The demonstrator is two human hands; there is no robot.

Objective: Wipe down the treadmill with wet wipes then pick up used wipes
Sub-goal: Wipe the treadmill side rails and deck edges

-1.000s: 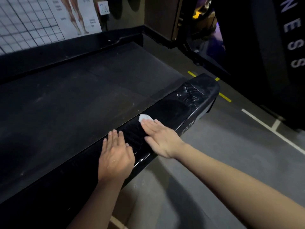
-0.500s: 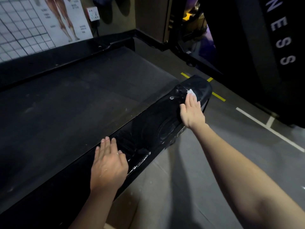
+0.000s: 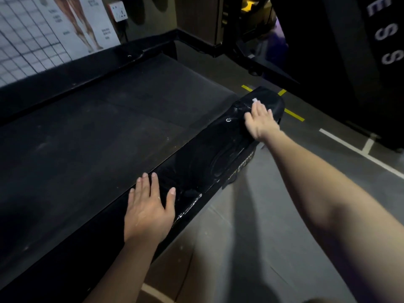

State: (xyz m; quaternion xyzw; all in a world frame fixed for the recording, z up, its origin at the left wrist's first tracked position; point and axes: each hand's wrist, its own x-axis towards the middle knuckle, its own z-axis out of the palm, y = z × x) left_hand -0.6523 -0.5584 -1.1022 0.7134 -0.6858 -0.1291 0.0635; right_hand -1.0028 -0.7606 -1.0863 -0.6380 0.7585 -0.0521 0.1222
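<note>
— Where is the right hand (image 3: 261, 120)?

— Stretched out to the far end of the treadmill's side rail (image 3: 205, 162), fingers straight and flat, pressing a wet wipe (image 3: 254, 100) onto the plastic. Only a small white corner of the wipe shows past the fingertips; the rest is under the hand.

— And the left hand (image 3: 148, 212)?

— Palm down on the near part of the same rail, fingers spread and relaxed, holding nothing.

— How does the treadmill look?

— The rail is glossy black with a wet sheen between the two hands, and a strip along its outer edge glints. The belt (image 3: 109, 132) beside it is matt dark grey with pale scuffs and dusty marks.

— Any writing?

— Gold lettering runs along the rail's outer side (image 3: 241, 168), too small and dark to read. On the dark panel (image 3: 349, 62) to the right, large white letters stand one above another: "E", "S", "S", with the top cut off. The wall poster (image 3: 72, 25) shows a grid and drawn legs with captions too small to read. Next to it is a white wall socket (image 3: 118, 11).

— The floor?

— Grey floor (image 3: 273, 215), with yellow dashes (image 3: 294, 114) and a white line (image 3: 341, 142) beyond the rail's end.
</note>
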